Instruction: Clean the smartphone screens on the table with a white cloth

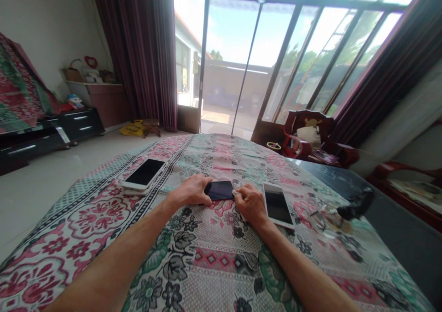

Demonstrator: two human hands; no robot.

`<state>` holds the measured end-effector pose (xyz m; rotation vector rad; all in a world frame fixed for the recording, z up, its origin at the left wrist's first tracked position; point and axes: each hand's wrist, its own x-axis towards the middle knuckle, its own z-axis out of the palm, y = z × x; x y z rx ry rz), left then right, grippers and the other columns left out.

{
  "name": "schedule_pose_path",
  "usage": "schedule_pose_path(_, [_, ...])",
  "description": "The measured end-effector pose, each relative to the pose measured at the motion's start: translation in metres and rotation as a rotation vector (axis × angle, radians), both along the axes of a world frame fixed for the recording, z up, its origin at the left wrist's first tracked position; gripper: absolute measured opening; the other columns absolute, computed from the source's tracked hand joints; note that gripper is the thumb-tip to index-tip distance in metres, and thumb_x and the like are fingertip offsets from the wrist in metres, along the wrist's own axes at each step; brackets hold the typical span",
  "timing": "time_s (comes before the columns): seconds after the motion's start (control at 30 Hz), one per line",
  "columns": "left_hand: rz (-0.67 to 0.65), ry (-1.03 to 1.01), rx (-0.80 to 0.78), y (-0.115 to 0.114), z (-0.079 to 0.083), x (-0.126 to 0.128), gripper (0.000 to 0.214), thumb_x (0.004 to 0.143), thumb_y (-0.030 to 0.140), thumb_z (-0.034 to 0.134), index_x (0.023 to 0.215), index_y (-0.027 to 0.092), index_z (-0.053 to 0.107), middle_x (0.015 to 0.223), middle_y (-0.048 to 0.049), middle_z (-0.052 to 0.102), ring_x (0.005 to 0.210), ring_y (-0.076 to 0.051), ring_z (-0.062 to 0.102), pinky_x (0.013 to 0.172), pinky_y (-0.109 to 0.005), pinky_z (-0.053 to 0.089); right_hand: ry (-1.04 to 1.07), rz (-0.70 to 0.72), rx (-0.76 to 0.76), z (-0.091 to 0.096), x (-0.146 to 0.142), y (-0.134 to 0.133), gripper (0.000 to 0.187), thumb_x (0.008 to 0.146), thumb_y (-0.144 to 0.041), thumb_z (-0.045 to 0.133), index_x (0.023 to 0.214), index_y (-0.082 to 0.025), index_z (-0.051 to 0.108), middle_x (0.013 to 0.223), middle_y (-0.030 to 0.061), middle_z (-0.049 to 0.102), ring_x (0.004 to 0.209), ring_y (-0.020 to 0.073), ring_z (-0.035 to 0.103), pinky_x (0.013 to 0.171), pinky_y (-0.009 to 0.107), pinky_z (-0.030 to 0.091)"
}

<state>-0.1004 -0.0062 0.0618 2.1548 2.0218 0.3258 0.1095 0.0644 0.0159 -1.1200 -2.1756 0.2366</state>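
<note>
A small black phone (221, 190) lies face up on the flowered cloth (207, 256) in front of me. My left hand (191, 191) grips its left end, fingers curled over the edge. My right hand (251, 204) is closed in a pinch at the phone's right edge, holding a small white thing I cannot make out. A white phone (144, 174) lies to the left on the cloth. Another white phone (277, 206) lies just right of my right hand.
A black tool-like object (357, 204) and clear wrapping (328, 217) sit at the right on the cloth. Beyond are a red wooden chair (307, 137), a dark table (380, 220), glass doors (248, 63), curtains and low black cabinets (69, 127) at the left.
</note>
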Motion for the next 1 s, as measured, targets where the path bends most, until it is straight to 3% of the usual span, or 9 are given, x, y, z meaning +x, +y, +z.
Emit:
schedule_pose_path(0.1, [0.052, 0.033, 0.021, 0.000, 0.000, 0.006, 0.052, 0.062, 0.047, 0.069, 0.109, 0.025, 0.064, 0.100, -0.0057, 0.065, 0.093, -0.025, 0.062, 0.076, -0.030, 0.047, 0.050, -0.038, 0.012, -0.001, 0.001, 0.002, 0.021, 0.080, -0.016, 0.054, 0.073, -0.020, 0.073, 0.076, 0.0024, 0.065, 0.072, 0.0145, 0.058, 0.070, 0.024, 0.041])
schedule_pose_path(0.23, [0.068, 0.070, 0.022, 0.000, 0.000, 0.011, 0.054, 0.065, 0.047, 0.065, 0.115, 0.027, 0.061, 0.102, -0.0070, 0.065, 0.094, -0.026, 0.062, 0.077, -0.031, 0.047, 0.101, -0.058, 0.030, -0.001, 0.000, 0.005, 0.026, 0.080, -0.011, 0.050, 0.087, -0.019, 0.074, 0.085, 0.0040, 0.067, 0.083, 0.0163, 0.060, 0.079, 0.024, 0.042])
schedule_pose_path(0.4, [0.094, 0.089, 0.013, -0.001, -0.001, 0.017, 0.058, 0.065, 0.050, 0.064, 0.117, 0.026, 0.059, 0.101, -0.0076, 0.065, 0.093, -0.027, 0.062, 0.077, -0.032, 0.047, 0.003, -0.076, -0.007, 0.000, -0.002, 0.004, 0.028, 0.083, -0.011, 0.049, 0.095, -0.019, 0.073, 0.093, 0.0057, 0.065, 0.089, 0.0175, 0.058, 0.083, 0.026, 0.041])
schedule_pose_path(1.0, [0.189, 0.128, 0.053, -0.004, -0.003, 0.036, 0.053, 0.069, 0.051, 0.059, 0.113, 0.022, 0.060, 0.098, -0.0111, 0.067, 0.092, -0.029, 0.064, 0.075, -0.035, 0.050, -0.145, 0.000, 0.079, 0.005, -0.002, -0.005, 0.021, 0.083, -0.013, 0.054, 0.086, -0.020, 0.074, 0.081, 0.0048, 0.063, 0.079, 0.0162, 0.057, 0.075, 0.025, 0.041])
